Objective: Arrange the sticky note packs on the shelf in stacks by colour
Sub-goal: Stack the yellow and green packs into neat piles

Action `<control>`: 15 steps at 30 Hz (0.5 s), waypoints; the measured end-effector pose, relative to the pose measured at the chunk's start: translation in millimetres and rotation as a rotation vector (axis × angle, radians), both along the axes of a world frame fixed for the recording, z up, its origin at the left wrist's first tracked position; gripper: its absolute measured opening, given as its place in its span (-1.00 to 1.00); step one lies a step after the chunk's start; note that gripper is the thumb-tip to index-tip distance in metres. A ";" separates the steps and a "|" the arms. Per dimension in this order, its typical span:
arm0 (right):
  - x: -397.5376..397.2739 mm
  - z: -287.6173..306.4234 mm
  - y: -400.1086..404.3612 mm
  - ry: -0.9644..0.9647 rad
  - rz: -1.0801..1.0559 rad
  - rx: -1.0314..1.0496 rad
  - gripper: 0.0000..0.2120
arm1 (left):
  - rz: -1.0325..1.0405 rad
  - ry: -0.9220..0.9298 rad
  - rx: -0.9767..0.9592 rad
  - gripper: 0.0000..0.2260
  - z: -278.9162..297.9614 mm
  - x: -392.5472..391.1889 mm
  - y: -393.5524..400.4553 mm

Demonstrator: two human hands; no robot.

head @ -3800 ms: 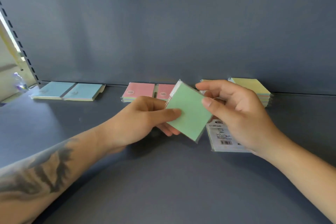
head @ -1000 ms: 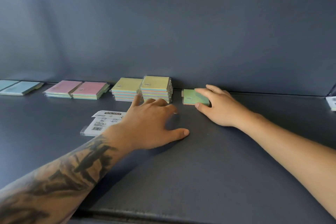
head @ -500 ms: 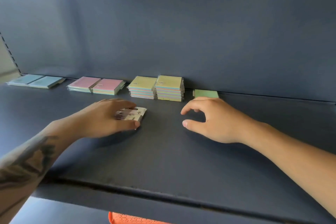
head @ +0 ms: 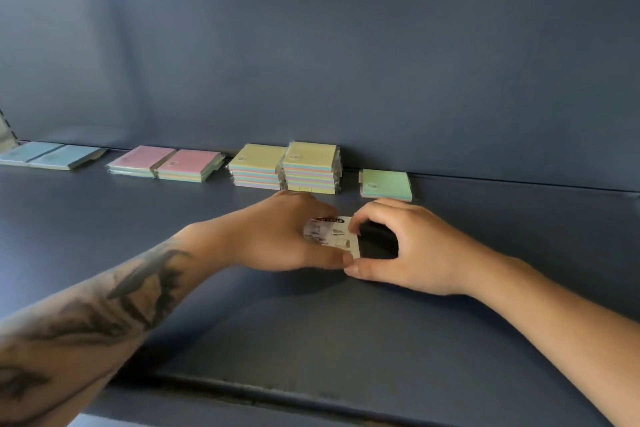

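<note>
A sticky note pack with its white printed label side up sits mid-shelf, between both hands. My left hand grips its left side, thumb along the near edge. My right hand pinches its right edge, index finger on top and thumb at the near corner. Along the back wall lie a green pack, two yellow stacks, two pink stacks and blue packs at the far left.
The dark shelf has a raised front lip close to me. A tall dark back panel rises behind the stacks. The shelf's right half beyond the green pack is bare.
The green pack was set down by the yellow stacks. My left hand slid the label-up pack rightward to the middle, and my right hand came back from the green pack to pinch it.
</note>
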State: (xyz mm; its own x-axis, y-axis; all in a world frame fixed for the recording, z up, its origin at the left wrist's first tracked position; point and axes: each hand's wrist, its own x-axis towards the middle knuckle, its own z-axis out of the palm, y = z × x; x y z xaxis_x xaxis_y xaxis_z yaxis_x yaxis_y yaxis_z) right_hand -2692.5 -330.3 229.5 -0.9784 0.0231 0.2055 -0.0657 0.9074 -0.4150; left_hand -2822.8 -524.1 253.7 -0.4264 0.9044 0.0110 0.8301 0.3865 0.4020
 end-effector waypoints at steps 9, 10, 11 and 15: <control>0.1 8.1 5.3 0.016 -0.013 0.002 -0.69 | -0.042 -0.111 0.134 -0.52 -12.5 -18.8 -17.6; 1.5 10.2 4.4 0.035 -0.012 -0.068 -0.78 | -0.045 -0.137 0.173 -0.58 -15.0 -21.4 -16.8; 1.8 11.1 4.2 0.057 -0.012 -0.143 -0.82 | -0.044 -0.180 0.229 -0.66 -17.7 -22.8 -15.9; -3.3 7.4 1.7 0.187 -0.063 -0.369 -0.57 | -0.004 -0.364 0.430 -0.76 -23.7 -21.8 -9.0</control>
State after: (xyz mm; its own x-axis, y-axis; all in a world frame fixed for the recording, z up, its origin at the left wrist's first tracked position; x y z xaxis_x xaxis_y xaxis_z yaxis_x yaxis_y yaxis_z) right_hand -2695.8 -328.5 236.8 -0.9194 0.1868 0.3461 -0.1200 0.7047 -0.6993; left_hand -2844.6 -533.0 230.0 -0.4679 0.8528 0.2318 0.6095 0.1215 0.7835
